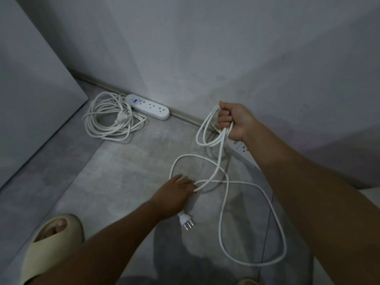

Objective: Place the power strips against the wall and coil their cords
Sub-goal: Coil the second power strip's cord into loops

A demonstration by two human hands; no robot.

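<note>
Cord, white: several loops gathered in closed right hand, left hand fingers pinching floor slack to feed the next loop; far-left strip already against wall.

Right hand grips cord loops; left hand seemingly pinches cord.

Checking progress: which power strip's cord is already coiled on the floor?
The far left power strip: its coiled cord lies beside it. The other cord is partly loose, looped in the right hand.

White power strip against wall, cord coiled beside
</note>
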